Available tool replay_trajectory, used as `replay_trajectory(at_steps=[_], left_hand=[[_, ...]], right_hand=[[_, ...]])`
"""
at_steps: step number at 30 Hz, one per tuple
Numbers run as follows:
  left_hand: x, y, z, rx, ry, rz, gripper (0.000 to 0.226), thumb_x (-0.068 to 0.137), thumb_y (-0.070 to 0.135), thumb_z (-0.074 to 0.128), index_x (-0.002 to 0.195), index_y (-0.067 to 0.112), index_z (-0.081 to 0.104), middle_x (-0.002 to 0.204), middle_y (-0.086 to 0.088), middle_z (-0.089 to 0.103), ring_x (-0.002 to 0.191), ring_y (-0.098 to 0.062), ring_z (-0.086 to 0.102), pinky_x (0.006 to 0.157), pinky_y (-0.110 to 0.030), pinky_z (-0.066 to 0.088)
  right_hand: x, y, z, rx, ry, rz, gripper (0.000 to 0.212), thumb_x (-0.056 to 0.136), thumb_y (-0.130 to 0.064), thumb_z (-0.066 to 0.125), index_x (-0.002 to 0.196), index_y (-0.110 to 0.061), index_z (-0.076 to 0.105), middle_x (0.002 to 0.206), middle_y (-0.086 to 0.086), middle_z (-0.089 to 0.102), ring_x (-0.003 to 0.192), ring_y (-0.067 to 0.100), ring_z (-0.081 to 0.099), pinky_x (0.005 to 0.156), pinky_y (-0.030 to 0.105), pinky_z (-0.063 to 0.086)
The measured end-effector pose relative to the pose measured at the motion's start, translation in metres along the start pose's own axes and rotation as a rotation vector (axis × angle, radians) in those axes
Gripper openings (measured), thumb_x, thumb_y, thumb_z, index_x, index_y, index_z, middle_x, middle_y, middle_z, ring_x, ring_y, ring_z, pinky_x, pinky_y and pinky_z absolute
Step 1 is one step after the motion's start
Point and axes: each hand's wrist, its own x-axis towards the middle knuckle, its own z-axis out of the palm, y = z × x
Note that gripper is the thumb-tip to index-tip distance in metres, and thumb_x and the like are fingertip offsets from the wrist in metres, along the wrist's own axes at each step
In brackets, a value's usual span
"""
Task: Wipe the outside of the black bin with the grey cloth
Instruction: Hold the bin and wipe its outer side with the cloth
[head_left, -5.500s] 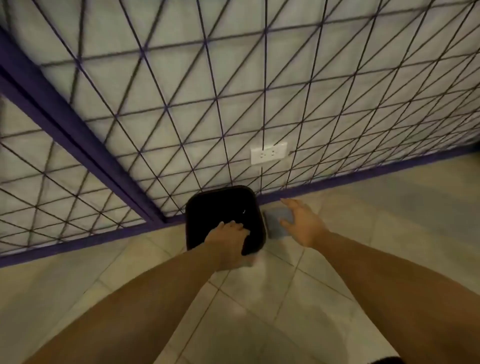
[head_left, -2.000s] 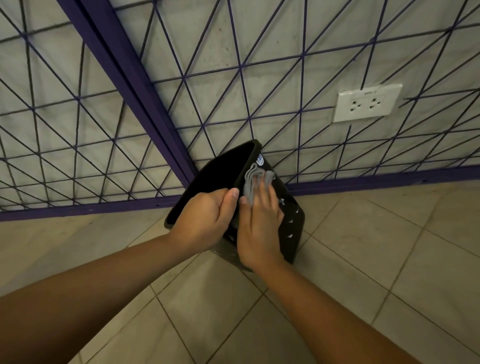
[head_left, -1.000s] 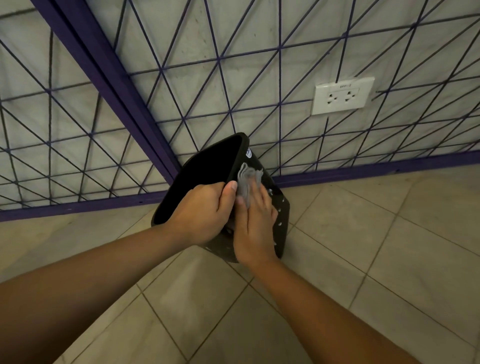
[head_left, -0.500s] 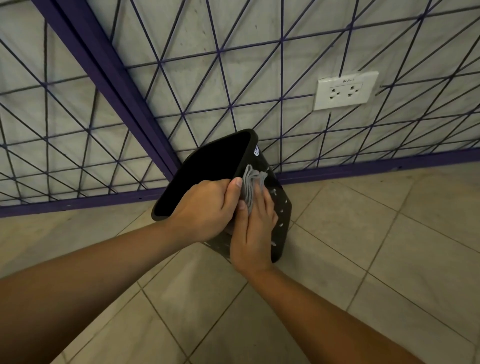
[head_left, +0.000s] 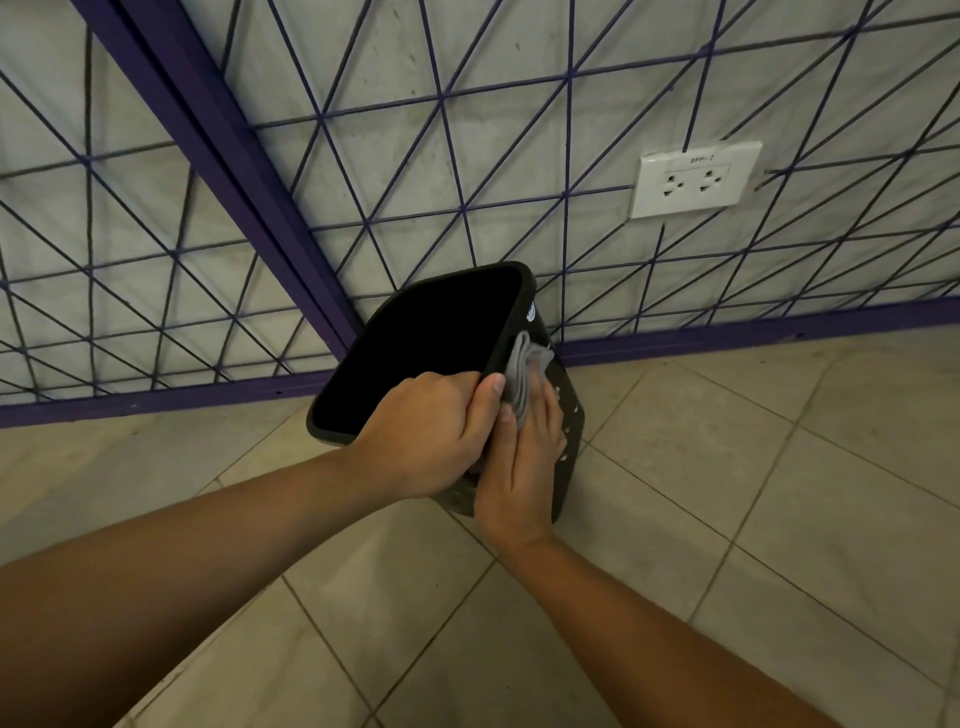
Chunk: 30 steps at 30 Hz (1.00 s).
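Black bin (head_left: 569, 457) tilting on the floor by the wall; my left hand (head_left: 426, 436) is gripping its rim, my right hand (head_left: 524, 467) is pressing the grey cloth (head_left: 524, 369) flat on one side; mid-wipe, other sides probably remaining

Head view looks steeply down, close over tiled floor (head_left: 779, 519).

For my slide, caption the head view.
Left hand grips tilted black bin rim; right hand presses grey cloth against its side.
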Motion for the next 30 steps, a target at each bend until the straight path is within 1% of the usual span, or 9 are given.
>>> replay_trajectory(at_steps=[4,7,10,12,16,21,24,28,30], left_hand=[[0.000,-0.002,-0.001,0.020,0.027,-0.006,0.041,0.098,0.048,0.024,0.064,0.030,0.038,0.053,0.008,0.047,0.050,-0.016,0.049,0.055,-0.031,0.032],[0.001,0.000,0.000,0.033,0.019,0.008,0.040,0.098,0.048,0.024,0.065,0.031,0.037,0.054,0.008,0.048,0.052,-0.017,0.050,0.056,-0.031,0.032],[-0.004,0.000,0.000,0.083,-0.014,0.018,0.039,0.098,0.049,0.022,0.066,0.032,0.036,0.054,0.009,0.044,0.051,-0.017,0.046,0.056,-0.031,0.030],[-0.005,0.000,0.003,0.112,-0.015,0.021,0.039,0.101,0.047,0.023,0.068,0.031,0.037,0.054,0.010,0.043,0.051,-0.018,0.045,0.056,-0.031,0.029],[-0.003,0.006,0.010,0.147,-0.031,0.054,0.042,0.100,0.048,0.021,0.077,0.025,0.048,0.062,0.004,0.055,0.055,-0.018,0.054,0.057,-0.030,0.034],[-0.001,0.012,0.013,0.175,-0.043,0.034,0.038,0.103,0.045,0.023,0.078,0.025,0.044,0.061,0.005,0.049,0.059,-0.025,0.058,0.058,-0.032,0.033],[0.003,0.017,0.016,0.183,-0.051,0.012,0.039,0.102,0.045,0.023,0.081,0.023,0.048,0.065,0.004,0.053,0.064,-0.026,0.062,0.060,-0.031,0.035],[0.001,0.018,0.017,0.188,-0.044,0.017,0.036,0.102,0.045,0.022,0.081,0.025,0.045,0.067,-0.001,0.057,0.066,-0.029,0.064,0.058,-0.031,0.032],[0.001,0.021,0.020,0.194,-0.044,0.031,0.036,0.102,0.045,0.023,0.081,0.025,0.044,0.070,-0.004,0.062,0.067,-0.030,0.064,0.059,-0.031,0.032]], right_hand=[[-0.005,0.019,-0.005,0.000,0.031,0.026,0.088,0.097,-0.080,0.008,0.163,-0.025,0.028,0.173,-0.004,0.026,0.159,0.000,0.012,0.129,0.030,0.012],[0.009,0.006,-0.002,0.051,0.018,0.025,0.075,0.102,-0.065,0.017,0.165,-0.025,0.025,0.174,-0.007,0.023,0.161,0.006,0.011,0.129,0.026,0.008],[-0.010,0.012,0.002,0.016,0.031,0.015,0.083,0.099,-0.076,0.010,0.164,-0.025,0.024,0.174,-0.005,0.024,0.157,-0.008,0.007,0.128,0.022,0.008],[-0.012,0.018,0.002,0.036,0.075,0.064,0.086,0.099,-0.075,0.014,0.164,-0.021,0.028,0.173,-0.004,0.027,0.155,-0.006,0.011,0.131,0.034,0.012],[-0.002,0.002,0.007,0.247,0.163,0.156,0.080,0.097,-0.059,0.024,0.162,-0.014,0.036,0.167,-0.001,0.035,0.158,0.016,0.027,0.130,0.048,0.024],[-0.004,0.025,0.002,0.253,0.238,0.156,0.075,0.097,-0.058,0.028,0.158,-0.016,0.042,0.156,-0.016,0.043,0.155,0.017,0.032,0.128,0.052,0.028],[0.004,0.020,0.002,0.381,0.230,0.197,0.074,0.096,-0.060,0.035,0.157,-0.020,0.043,0.158,-0.007,0.047,0.154,0.023,0.036,0.127,0.055,0.029],[-0.024,0.028,0.001,0.310,0.179,0.177,0.073,0.096,-0.059,0.031,0.160,-0.023,0.039,0.154,-0.028,0.037,0.156,0.013,0.030,0.130,0.053,0.023],[-0.015,0.031,-0.004,0.320,0.207,0.185,0.064,0.095,-0.060,0.031,0.154,-0.036,0.040,0.150,-0.032,0.035,0.155,0.013,0.030,0.130,0.052,0.024]])
